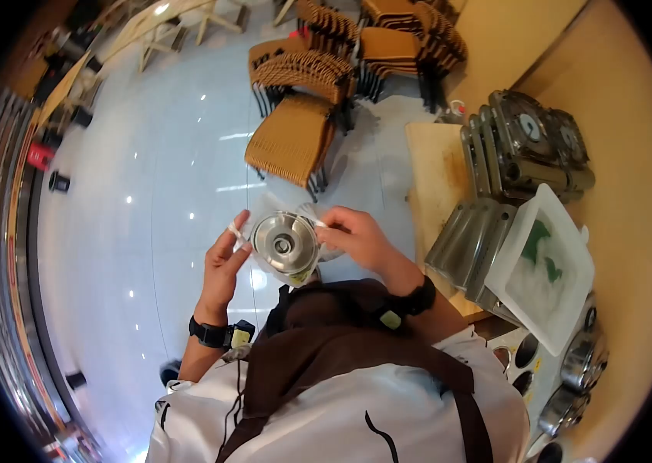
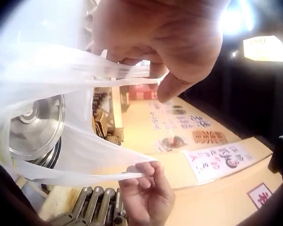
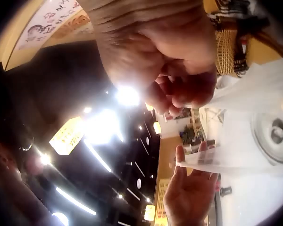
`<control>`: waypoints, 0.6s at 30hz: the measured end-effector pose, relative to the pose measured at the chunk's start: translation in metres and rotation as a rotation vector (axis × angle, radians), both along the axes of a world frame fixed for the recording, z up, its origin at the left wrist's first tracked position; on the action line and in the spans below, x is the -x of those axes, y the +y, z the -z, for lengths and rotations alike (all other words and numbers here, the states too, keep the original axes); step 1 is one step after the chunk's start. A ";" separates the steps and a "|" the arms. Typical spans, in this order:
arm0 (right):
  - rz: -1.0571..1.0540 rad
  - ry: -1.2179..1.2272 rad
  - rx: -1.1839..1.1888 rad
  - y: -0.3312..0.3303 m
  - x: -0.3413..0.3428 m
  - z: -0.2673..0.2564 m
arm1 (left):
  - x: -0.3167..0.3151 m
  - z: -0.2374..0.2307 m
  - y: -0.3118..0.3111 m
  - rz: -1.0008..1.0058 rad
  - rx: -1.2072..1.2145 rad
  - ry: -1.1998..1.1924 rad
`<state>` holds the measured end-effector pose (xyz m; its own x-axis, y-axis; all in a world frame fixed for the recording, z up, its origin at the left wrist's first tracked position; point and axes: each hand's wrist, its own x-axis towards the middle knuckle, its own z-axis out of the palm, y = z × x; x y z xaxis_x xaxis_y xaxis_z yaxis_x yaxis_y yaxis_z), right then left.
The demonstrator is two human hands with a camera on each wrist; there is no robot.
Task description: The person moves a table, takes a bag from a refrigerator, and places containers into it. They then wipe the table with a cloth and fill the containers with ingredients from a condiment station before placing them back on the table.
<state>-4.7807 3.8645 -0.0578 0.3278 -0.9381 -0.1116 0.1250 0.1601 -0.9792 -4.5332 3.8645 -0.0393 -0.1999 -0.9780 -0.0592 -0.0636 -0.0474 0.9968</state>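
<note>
A translucent white plastic bag (image 2: 80,155) is stretched between both hands. Inside it a round steel pot lid (image 1: 286,242) with a knob faces up, and layered rims show beneath it in the left wrist view. Something green (image 1: 300,277) shows through the bag by the lid's near edge. My left hand (image 1: 222,266) pinches one handle of the bag between thumb and fingers. On the other side, my right hand (image 1: 360,238) grips the opposite handle with curled fingers. The bag's mouth gapes over the lid.
Stacked wicker chairs (image 1: 291,139) stand ahead on the tiled floor (image 1: 141,201). To the right, a wooden table (image 1: 434,158) carries stacked portable gas stoves (image 1: 522,150). A white plastic tub (image 1: 505,270) with green and whitish contents tilts beside them. Steel pots (image 1: 584,363) stand at lower right.
</note>
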 end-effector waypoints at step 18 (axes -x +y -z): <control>0.858 0.454 0.468 -0.098 0.157 -0.016 | 0.312 0.046 -0.203 0.952 0.328 -0.243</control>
